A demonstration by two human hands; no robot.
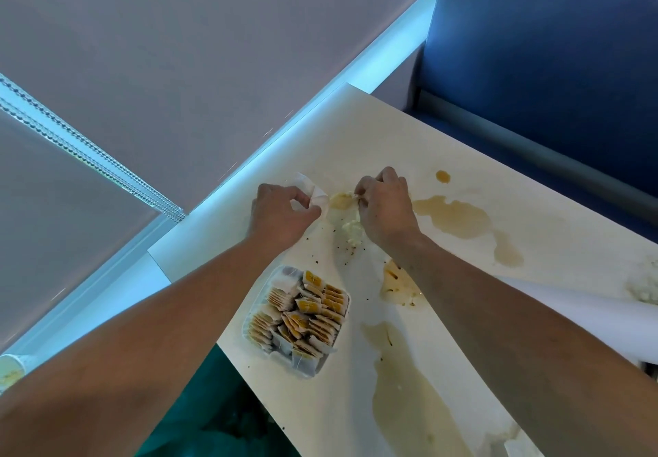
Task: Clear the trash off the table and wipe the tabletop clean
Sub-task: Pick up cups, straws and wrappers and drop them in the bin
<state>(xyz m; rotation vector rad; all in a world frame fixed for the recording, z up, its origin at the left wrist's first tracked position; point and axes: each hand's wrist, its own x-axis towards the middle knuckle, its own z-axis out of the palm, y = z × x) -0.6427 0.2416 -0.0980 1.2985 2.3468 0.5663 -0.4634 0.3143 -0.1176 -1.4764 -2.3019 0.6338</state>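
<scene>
L hand [281, 212] curled, gripping crumpled white tissue [313, 194], R hand [386, 207] knuckles-up, pinching wet scrap [343, 200], stained table [463, 157], both forearms extended.

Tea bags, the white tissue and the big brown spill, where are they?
tea bags [309, 314], head view, middle of the packed tray.
white tissue [315, 196], head view, crumpled part sticking out of the left hand [281, 212].
brown spill [459, 219], head view, widest part of the puddle.
</scene>
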